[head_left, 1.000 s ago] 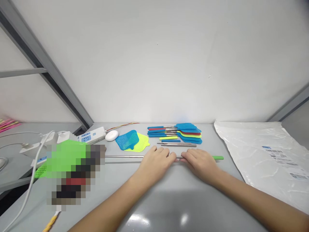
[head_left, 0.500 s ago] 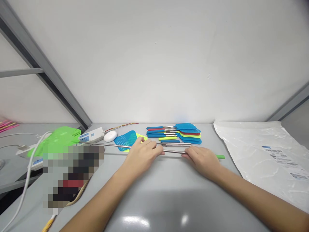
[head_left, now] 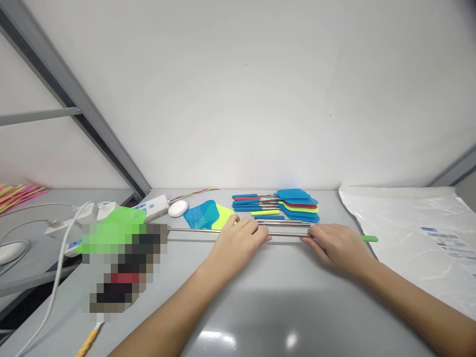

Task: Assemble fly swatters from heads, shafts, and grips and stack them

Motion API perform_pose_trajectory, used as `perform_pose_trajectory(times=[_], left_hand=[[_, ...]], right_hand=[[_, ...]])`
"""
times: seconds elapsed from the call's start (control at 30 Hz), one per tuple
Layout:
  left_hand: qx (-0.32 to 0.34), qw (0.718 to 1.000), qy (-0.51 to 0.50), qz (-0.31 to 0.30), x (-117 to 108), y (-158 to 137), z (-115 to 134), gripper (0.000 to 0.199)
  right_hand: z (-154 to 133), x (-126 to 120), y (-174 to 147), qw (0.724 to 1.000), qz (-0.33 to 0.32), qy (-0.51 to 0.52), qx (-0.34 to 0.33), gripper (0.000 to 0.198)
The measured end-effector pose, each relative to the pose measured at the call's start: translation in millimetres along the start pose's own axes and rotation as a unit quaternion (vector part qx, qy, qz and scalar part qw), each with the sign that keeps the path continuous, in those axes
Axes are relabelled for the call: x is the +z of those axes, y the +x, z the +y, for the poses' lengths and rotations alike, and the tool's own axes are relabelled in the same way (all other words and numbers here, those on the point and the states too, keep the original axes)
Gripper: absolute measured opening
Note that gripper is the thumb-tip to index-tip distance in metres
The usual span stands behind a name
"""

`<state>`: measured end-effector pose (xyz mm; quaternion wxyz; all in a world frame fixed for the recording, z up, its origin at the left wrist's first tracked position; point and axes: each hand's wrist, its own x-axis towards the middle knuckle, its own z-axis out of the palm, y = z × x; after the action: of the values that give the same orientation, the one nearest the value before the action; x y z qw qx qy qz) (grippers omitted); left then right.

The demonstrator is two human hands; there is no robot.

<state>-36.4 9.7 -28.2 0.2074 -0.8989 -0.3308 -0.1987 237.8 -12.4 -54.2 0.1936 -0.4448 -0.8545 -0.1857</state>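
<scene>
A long fly swatter with a telescopic metal rod point(head_left: 286, 234) lies crosswise between my hands, low over the table. Its bright green mesh head point(head_left: 111, 233) is at the far left, partly covered by a blurred patch, and its green handle point(head_left: 370, 239) sticks out past my right hand. My left hand point(head_left: 240, 243) is closed around the rod near the middle. Farther right, my right hand point(head_left: 336, 246) pinches the same rod close to the handle. Just behind my hands lie loose metal rods point(head_left: 278, 222), blue and yellow-green handles point(head_left: 266, 213), and a blue mesh swatter head point(head_left: 203, 214) overlapping a yellow-green one point(head_left: 224, 216).
Several fly swatters point(head_left: 297, 194) are stacked by the wall. A white plastic mailer point(head_left: 401, 223) covers the right side. At left are a white round object point(head_left: 178, 208), power strips point(head_left: 154, 207), a white cable point(head_left: 59, 267), a pixelated dark object point(head_left: 126, 272) and pink-yellow sticks point(head_left: 22, 196).
Both hands and the fly swatter have shifted right, the right hand more than the left. The green head sits lower and further right. The view has turned slightly left.
</scene>
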Motion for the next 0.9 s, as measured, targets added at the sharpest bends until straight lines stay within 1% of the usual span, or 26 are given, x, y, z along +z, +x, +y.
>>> perform_pose_trajectory(times=[0.13, 0.27, 0.37, 0.47, 0.6, 0.73, 0.9], left_hand=[[-0.024, 1.000, 0.014, -0.006, 4.5, 0.8, -3.4, 0.011], [-0.054, 0.998, 0.031, -0.019, 8.6, -3.2, -12.3, 0.019], [-0.073, 0.997, 0.040, -0.002, 8.5, -2.8, -12.6, 0.016], [-0.082, 0.995, 0.035, 0.034, 6.7, 1.1, -4.3, 0.014], [-0.074, 0.995, 0.022, 0.062, 5.8, 4.7, 9.5, 0.018], [-0.070, 0.996, 0.013, 0.058, 4.6, 2.3, 11.3, 0.016], [-0.074, 0.997, 0.009, 0.026, 0.4, -3.7, 3.0, 0.013]], right_hand=[[20.4, 2.6, -1.4, 0.999, 0.031, -0.041, 0.005, 0.034], [39.7, 10.6, -3.6, 0.993, 0.081, -0.078, 0.029, 0.040], [46.3, 15.9, -5.7, 0.990, 0.101, -0.087, 0.039, 0.040], [40.8, 18.8, -5.0, 0.992, 0.101, -0.064, 0.031, 0.039], [18.2, 20.7, 0.6, 0.997, 0.071, -0.015, 0.026, 0.036], [-0.1, 22.4, 5.3, 0.999, 0.046, 0.014, 0.020, 0.033], [-3.6, 22.4, 9.1, 0.999, 0.031, 0.022, -0.007, 0.030]])
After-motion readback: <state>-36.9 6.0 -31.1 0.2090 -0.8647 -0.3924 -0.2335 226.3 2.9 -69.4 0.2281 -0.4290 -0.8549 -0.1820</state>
